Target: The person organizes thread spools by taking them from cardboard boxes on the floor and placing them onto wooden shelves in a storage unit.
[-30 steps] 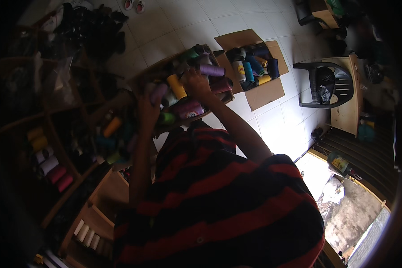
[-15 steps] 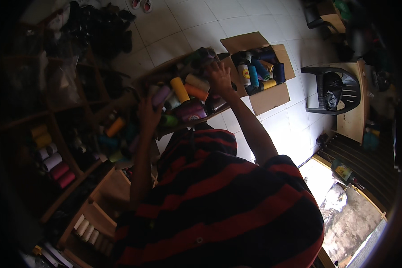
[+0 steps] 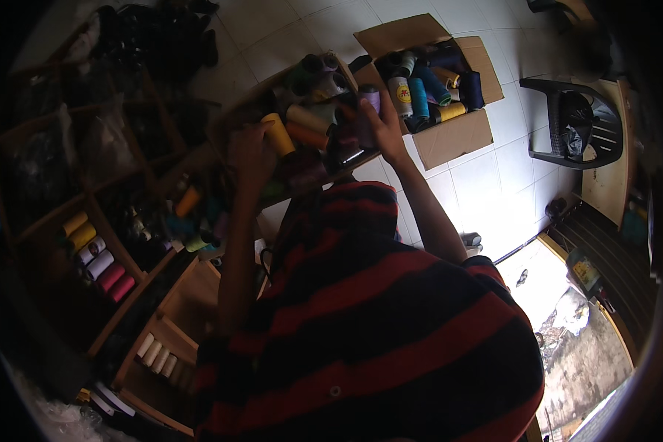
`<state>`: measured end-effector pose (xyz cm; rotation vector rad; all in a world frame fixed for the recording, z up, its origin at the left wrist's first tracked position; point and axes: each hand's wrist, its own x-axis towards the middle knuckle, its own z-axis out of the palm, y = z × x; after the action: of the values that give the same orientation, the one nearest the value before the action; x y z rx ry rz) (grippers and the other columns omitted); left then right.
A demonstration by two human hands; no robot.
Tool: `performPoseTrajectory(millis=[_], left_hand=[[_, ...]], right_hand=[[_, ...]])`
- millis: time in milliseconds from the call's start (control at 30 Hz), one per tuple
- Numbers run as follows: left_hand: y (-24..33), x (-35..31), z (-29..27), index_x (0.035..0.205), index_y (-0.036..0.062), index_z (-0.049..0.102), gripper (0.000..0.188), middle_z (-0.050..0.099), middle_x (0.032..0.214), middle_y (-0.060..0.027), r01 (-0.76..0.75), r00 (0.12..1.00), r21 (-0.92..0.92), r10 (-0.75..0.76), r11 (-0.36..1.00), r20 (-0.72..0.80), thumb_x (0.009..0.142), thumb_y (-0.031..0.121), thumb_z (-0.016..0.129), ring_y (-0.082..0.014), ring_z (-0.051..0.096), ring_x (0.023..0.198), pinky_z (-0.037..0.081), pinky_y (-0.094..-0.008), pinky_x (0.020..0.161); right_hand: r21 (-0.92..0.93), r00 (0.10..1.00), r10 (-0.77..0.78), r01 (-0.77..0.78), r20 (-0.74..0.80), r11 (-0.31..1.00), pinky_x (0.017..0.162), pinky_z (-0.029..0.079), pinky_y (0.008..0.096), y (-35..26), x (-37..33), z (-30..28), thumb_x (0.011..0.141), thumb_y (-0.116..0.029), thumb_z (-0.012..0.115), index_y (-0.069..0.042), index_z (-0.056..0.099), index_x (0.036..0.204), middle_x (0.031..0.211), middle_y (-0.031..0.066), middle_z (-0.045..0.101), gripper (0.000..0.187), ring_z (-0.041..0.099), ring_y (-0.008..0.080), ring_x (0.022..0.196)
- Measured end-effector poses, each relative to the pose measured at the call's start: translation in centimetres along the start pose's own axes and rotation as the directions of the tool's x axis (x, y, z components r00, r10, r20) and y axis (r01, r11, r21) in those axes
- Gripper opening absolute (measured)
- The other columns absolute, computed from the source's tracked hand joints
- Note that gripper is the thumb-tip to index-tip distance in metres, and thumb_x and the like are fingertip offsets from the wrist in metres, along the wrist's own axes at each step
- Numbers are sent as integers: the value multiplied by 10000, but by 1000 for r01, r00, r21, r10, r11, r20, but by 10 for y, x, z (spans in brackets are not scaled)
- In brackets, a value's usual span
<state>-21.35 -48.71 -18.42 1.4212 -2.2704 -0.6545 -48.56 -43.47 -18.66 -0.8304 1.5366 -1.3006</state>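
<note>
My right hand [image 3: 387,132] is closed round a purple thread spool [image 3: 369,110], held upright over the right end of a long open box [image 3: 272,200]. The box is full of thread spools lying in various directions. My left hand [image 3: 249,155] is at the box's left end, in shadow, its fingers stretched against the upper left side of a yellow thread spool [image 3: 278,135]. Beside the yellow one lie a cream spool [image 3: 307,116] and an orange spool [image 3: 306,135]. Darker spools around them are hard to make out.
An open cardboard box [image 3: 457,147] with several thread spools stands to the right on the tiled floor. Wooden shelves [image 3: 114,247] with more spools are on the left. A dark plastic chair [image 3: 535,121] holding a black bag stands farther right.
My right hand, bare with spread fingers before, now grips a purple spool. The purple spool under my left hand no longer shows there. My left hand has shifted to the yellow spool.
</note>
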Motion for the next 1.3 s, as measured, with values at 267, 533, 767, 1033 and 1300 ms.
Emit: performPoseTrajectory(millis=[267, 533, 767, 1033, 1300], left_hand=[[-24, -10, 12, 1078, 70, 612, 254, 600, 1049, -155, 48, 993, -16, -49, 999, -104, 845, 168, 592, -350, 557, 991, 410, -432, 897], [-73, -29, -13, 1148, 31, 592, 372, 595, 1081, -231, 223, 972, 74, -228, 972, 55, 838, 233, 626, -399, 555, 1040, 421, -452, 908], [-64, -30, -9, 1245, 19, 547, 397, 590, 1207, -184, 382, 911, 5, -378, 924, 164, 910, 231, 535, -307, 566, 1124, 427, -392, 954], [-77, -42, 2, 1283, 41, 519, 401, 572, 1247, -154, 213, 969, 130, -226, 968, 99, 903, 168, 528, -286, 542, 1167, 394, -366, 997], [-63, -52, 1, 1322, 36, 469, 509, 492, 1297, -212, 194, 980, 77, -197, 978, 37, 838, 121, 597, -383, 446, 1216, 332, -456, 1038]], right_hand=[[76, 981, 189, -192, 48, 978, 782, 479, 300, 20, -27, -36, 903, -337, 597, -17, 487, 1210, 1019, 112, 578, 458, 581, 181, 895], [206, 920, 350, -382, 175, 901, 860, 454, 313, 33, -32, -40, 903, -343, 593, -39, 467, 1281, 1130, 115, 571, 501, 559, 184, 1009], [81, 970, 173, -189, 169, 979, 864, 452, 328, -4, -5, -43, 871, -350, 631, -13, 498, 1239, 1079, 132, 608, 516, 578, 200, 1012], [-352, 948, 3, 116, 319, 929, 801, 473, 390, 5, 94, -3, 846, -429, 603, -7, 506, 1200, 996, 192, 625, 559, 621, 307, 932], [-482, 931, 28, 162, 363, 861, 879, 452, 427, 15, 126, 14, 845, -437, 598, -23, 502, 1214, 1090, 215, 591, 563, 584, 338, 1020]])
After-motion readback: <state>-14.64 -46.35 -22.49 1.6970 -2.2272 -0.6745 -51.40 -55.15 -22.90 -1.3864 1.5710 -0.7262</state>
